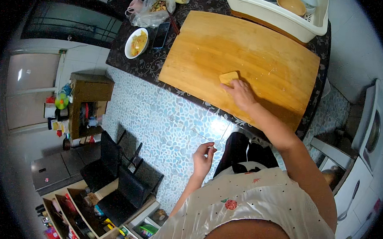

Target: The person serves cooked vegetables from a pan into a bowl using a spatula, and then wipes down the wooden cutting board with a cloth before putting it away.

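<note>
A large wooden board (211, 43) lies on the dark patterned table (142, 66). My right hand (240, 92) rests on the board and grips a small yellow rectangular piece (228, 77), perhaps a sponge or a scraper, held flat against the wood. Small pale crumbs are scattered on the board to the right of it. My left hand (203, 157) hangs in the air before my body, off the table's front edge, with its fingers curled and nothing visible between them.
Left of the board are a white bowl of food (137, 43), a smartphone (161, 35), chopsticks (173, 22), a plastic bag of food (154, 9) and a pink mug (135, 5). Behind it stands a cream dish basket (279, 19). Black chairs (129, 187) stand at the lower left.
</note>
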Action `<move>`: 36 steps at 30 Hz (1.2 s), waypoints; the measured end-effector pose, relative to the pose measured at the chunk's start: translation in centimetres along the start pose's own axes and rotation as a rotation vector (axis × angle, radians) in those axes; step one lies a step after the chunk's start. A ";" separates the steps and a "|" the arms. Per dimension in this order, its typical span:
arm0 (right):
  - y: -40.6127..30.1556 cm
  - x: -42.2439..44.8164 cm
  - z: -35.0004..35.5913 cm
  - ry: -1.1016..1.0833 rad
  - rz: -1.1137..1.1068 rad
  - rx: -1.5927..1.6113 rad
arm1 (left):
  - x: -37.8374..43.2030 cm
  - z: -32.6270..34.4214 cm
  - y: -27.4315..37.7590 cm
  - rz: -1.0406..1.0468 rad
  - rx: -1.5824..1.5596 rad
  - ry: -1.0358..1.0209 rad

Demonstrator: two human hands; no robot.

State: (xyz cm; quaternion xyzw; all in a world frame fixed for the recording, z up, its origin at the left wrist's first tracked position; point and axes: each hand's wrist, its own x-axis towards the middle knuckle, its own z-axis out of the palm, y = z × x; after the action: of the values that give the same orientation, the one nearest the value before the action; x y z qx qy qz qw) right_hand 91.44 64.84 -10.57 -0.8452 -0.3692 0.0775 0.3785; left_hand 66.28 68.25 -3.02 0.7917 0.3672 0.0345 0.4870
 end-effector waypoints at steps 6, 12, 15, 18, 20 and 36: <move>14.4 -2.2 -14.9 -0.067 0.420 0.342 | 1.2 -0.6 -3.9 -0.040 -0.131 0.066; 9.0 1.4 -6.9 0.435 0.355 -0.066 | 6.6 -4.0 -3.9 0.008 -0.127 -0.046; 1.1 4.4 2.3 0.085 0.088 -0.143 | 10.0 -6.1 -2.9 0.031 -0.132 0.004; 6.2 3.0 -1.7 0.127 0.355 -0.074 | 10.6 -8.5 -5.0 -0.030 -0.103 0.059; 13.9 -0.1 -9.6 0.290 0.607 -0.277 | 9.9 -9.4 -6.8 -0.142 -0.145 0.091; 6.1 9.1 2.0 0.085 0.320 -0.239 | 12.0 -11.6 -9.3 -0.123 -0.277 0.098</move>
State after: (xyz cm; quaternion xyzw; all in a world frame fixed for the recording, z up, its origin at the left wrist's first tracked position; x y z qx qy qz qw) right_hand 100.58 69.55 -14.83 -0.9345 -0.2202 0.0565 0.2739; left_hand 65.12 86.73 -8.02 0.6903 0.4299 0.0936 0.5744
